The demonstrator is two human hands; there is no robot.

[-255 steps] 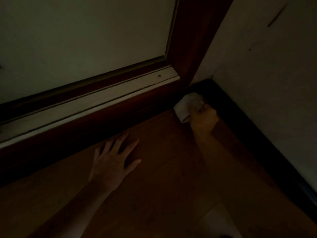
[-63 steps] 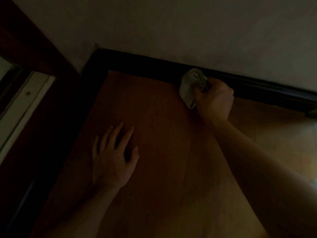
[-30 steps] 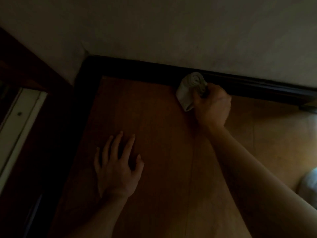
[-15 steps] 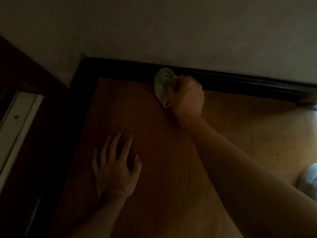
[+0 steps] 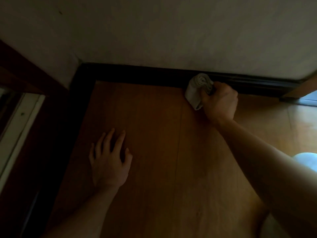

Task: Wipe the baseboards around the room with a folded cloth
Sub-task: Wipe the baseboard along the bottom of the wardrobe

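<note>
A dark baseboard (image 5: 137, 74) runs along the foot of the pale wall, from the corner at the left to the right edge. My right hand (image 5: 219, 102) grips a folded pale cloth (image 5: 197, 90) in a fist and holds it against the baseboard at the right of the middle. The cloth's bunched top sticks up over the baseboard's upper edge, and its lower end reaches the floor. My left hand (image 5: 109, 160) rests flat on the wooden floor with its fingers spread, well short of the baseboard.
The room is dim. A second dark baseboard (image 5: 75, 109) runs down the left side from the corner, beside a reddish door frame (image 5: 20, 79) and a pale sill (image 5: 20, 124). At the far right is a lit opening (image 5: 308, 98) and something white (image 5: 307, 160) on the floor.
My right hand has slid the cloth to the right along the baseboard since half a second ago. My left hand has stayed flat on the floor.
</note>
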